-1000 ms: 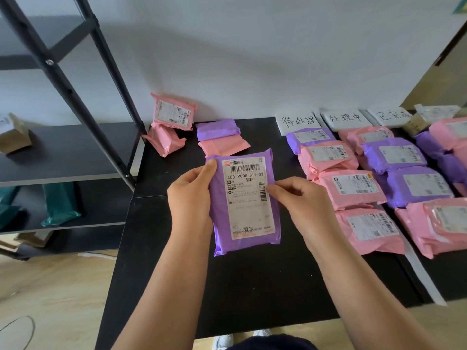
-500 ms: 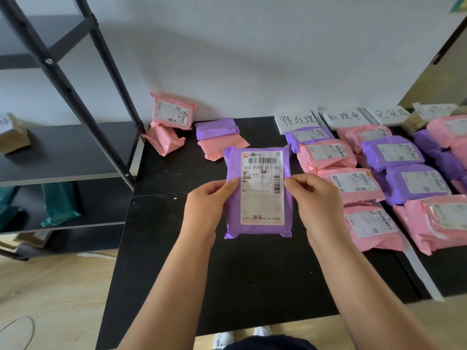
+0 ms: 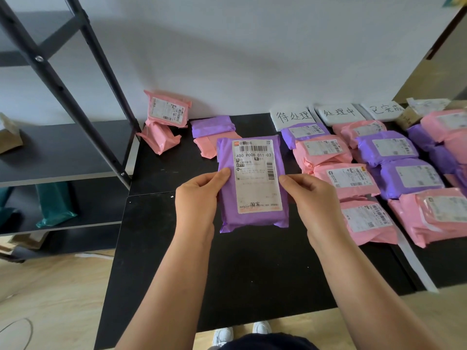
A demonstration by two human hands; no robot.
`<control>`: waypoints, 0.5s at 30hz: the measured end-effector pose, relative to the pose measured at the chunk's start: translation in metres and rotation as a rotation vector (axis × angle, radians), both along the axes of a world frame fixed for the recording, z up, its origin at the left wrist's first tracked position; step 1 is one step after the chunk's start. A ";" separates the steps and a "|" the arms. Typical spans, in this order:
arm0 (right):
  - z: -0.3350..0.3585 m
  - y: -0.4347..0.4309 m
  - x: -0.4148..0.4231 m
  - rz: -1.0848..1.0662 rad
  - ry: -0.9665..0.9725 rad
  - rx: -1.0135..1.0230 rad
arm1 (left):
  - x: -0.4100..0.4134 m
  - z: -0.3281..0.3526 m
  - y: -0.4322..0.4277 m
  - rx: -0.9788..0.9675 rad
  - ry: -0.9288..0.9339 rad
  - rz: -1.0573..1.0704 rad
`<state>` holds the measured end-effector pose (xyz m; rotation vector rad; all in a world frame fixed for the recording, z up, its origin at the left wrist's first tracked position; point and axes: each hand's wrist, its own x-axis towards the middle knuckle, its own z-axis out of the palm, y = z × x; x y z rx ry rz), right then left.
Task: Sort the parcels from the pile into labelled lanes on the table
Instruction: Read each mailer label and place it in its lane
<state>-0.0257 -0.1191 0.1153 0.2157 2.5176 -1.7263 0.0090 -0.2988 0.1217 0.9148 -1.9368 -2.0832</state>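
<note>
I hold a purple parcel (image 3: 252,183) with a white shipping label upright over the black table (image 3: 252,269). My left hand (image 3: 198,198) grips its left edge and my right hand (image 3: 310,200) grips its right edge, thumbs on the front. At the back left lies the pile: two pink parcels (image 3: 165,114) by the wall, plus a purple parcel (image 3: 212,126) on a pink one (image 3: 204,147). Three white lane labels (image 3: 292,117) stand at the back right, with rows of pink and purple parcels (image 3: 346,178) below them.
A black metal shelf (image 3: 63,152) stands left of the table, holding a cardboard box (image 3: 8,133) and green bags (image 3: 54,205). A white strip (image 3: 414,261) runs along the table between lanes. Wooden floor and my white shoes (image 3: 222,335) show below the table's front edge.
The purple parcel has risen and turned from tilted to upright, moving slightly right toward the lanes; both hands have kept their grip on its sides.
</note>
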 end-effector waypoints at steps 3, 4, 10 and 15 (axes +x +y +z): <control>0.002 -0.001 0.001 0.006 -0.056 0.016 | -0.001 -0.001 -0.002 0.030 -0.002 0.041; 0.004 -0.002 0.001 0.007 -0.058 0.035 | -0.001 -0.001 -0.003 0.040 -0.002 0.054; 0.011 -0.005 0.005 0.044 -0.031 0.017 | -0.001 -0.003 -0.008 0.116 0.011 0.071; 0.013 -0.003 0.006 0.060 -0.001 0.076 | -0.003 -0.005 -0.012 0.122 -0.022 0.038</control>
